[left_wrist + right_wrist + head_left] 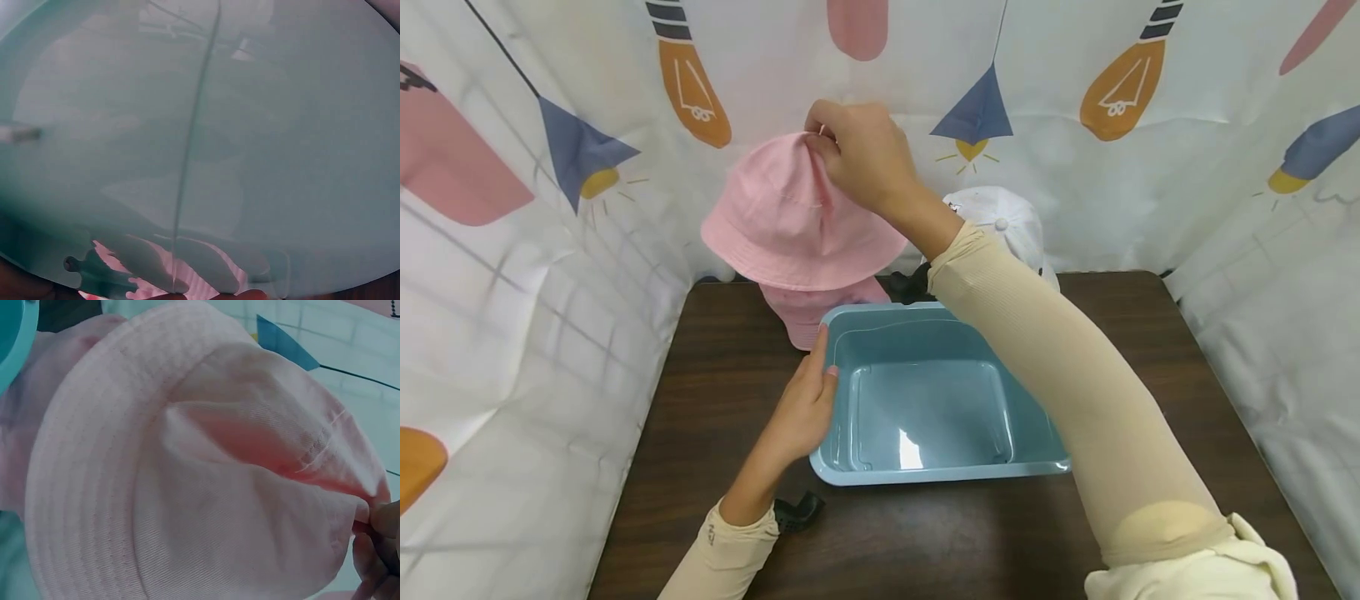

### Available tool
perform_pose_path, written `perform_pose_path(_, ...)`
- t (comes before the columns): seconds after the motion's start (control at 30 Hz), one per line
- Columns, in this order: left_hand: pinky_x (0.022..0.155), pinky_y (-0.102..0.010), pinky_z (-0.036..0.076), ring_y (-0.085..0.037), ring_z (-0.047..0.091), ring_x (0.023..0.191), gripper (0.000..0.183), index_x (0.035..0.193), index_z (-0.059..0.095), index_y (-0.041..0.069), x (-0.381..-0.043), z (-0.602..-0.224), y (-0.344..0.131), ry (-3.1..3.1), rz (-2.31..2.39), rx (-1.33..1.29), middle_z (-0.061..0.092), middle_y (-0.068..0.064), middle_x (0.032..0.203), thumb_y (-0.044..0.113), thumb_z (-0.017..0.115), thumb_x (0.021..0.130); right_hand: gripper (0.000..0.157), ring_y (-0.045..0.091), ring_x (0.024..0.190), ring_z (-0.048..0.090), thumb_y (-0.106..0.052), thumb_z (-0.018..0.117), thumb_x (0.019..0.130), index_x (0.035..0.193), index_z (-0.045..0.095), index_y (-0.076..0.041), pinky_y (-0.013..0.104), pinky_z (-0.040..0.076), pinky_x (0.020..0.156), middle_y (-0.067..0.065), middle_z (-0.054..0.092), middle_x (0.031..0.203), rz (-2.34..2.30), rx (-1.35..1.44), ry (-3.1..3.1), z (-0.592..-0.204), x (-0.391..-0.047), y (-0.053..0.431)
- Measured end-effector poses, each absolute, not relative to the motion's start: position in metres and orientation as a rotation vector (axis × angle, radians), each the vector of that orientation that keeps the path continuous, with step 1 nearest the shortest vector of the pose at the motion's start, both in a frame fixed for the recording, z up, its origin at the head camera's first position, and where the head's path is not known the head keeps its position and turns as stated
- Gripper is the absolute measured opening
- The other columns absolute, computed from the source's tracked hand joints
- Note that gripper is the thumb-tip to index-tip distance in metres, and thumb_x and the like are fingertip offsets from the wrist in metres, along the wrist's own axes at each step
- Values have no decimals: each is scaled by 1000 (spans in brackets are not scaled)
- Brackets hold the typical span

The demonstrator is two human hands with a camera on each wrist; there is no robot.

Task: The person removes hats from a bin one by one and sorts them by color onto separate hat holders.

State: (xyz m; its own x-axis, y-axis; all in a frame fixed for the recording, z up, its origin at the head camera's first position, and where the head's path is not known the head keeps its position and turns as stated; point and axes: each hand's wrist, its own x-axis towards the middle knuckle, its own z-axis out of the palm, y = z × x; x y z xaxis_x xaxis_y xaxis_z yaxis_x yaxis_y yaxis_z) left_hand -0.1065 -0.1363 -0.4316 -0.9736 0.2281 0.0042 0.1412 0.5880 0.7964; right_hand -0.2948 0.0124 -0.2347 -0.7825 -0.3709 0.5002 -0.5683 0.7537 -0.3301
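Observation:
A pink bucket hat (805, 225) hangs brim down at the back of the table, its crown bunched into a fold. My right hand (865, 154) pinches that crown near the top; the right wrist view shows the fingertips and the creased pink bucket hat (250, 456) close up. Under it is a second pink hat (808, 312), partly hidden. A light blue plastic basin (925, 408) stands in the middle of the table with nothing in it. My left hand (801, 408) grips its left rim, thumb over the edge. The left wrist view is filled by the basin's outer wall (206, 144).
A white cap (1000, 221) on the back right is partly covered by my right forearm. Beside it lies a dark object (910, 283), mostly hidden. The dark wooden table (722, 367) is enclosed by a printed white curtain (760, 75) at the back and sides.

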Motion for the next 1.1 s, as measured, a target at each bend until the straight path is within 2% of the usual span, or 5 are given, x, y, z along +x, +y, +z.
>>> perform_pose_path(0.47, 124, -59, 18, -36, 18, 157, 65, 165, 1, 14, -105, -431, -136, 2687, 1359, 295, 11, -15, 171, 16, 36, 111, 16, 12, 84, 65, -27, 60, 103, 106, 75, -23, 28, 51, 73, -8, 76, 98, 760, 764, -2528, -278, -294, -1)
perform_pose_path(0.63, 124, -59, 18, -36, 18, 157, 65, 165, 1, 12, -105, -431, -137, 2689, 1363, 304, 10, -15, 172, 16, 36, 111, 17, 11, 83, 65, -28, 60, 103, 107, 75, -21, 27, 51, 75, -6, 76, 96, 788, 751, -2497, -284, -294, -3)
perform_pose_path(0.87, 124, -60, 19, -37, 20, 156, 65, 166, 2, 14, -105, -432, -137, 2691, 1371, 306, 12, -16, 171, 16, 36, 111, 17, 11, 70, 59, -26, 63, 102, 103, 77, -16, 23, 45, 69, -2, 75, 86, 942, 652, -2322, -283, -298, -6)
perform_pose_path(1.1, 123, -61, 19, -39, 20, 156, 65, 166, 1, 14, -106, -432, -136, 2682, 1376, 299, 12, -17, 171, 15, 37, 111, 17, 8, 77, 68, -25, 63, 102, 104, 77, -15, 20, 47, 72, -2, 79, 94, 994, 657, -2401, -288, -301, -6)
